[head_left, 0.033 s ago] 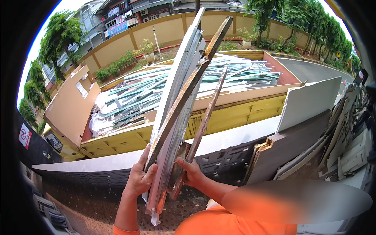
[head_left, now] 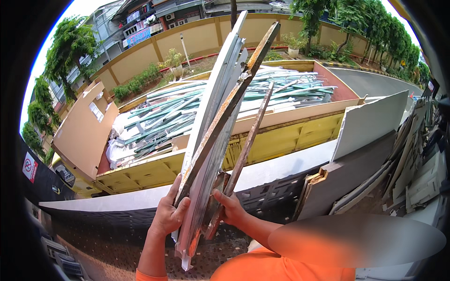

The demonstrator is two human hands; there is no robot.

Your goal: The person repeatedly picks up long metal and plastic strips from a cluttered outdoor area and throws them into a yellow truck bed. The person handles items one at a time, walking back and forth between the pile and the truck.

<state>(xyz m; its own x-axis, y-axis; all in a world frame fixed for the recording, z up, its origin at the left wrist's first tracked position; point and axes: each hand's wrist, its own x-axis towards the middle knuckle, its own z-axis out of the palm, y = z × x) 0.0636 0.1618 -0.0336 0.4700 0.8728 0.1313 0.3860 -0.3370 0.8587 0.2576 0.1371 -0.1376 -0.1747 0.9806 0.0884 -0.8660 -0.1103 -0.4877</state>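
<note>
Between my two hands stands a bundle of long metal strips, steeply tilted, its upper end leaning right. Pale metal channels point(head_left: 206, 100) make up its left side, with a rusty metal bar point(head_left: 228, 104) lying across them. My left hand point(head_left: 168, 210) is wrapped around the bundle's left side near its lower end, thumb in front. A thinner rusty bar point(head_left: 248, 145) stands slightly apart on the right. My right hand point(head_left: 229, 207) grips this bar and the bundle's lower right side, thumb forward; its other fingers are mostly hidden behind the metal.
Beyond a low wall with a white top point(head_left: 276, 173) is a yellow truck bed point(head_left: 295, 136), heaped with green and white metal strips point(head_left: 173, 110). A brown board point(head_left: 84, 129) rises at its left end. Grey panels point(head_left: 370, 122) and stacked boards point(head_left: 405, 159) lean at right.
</note>
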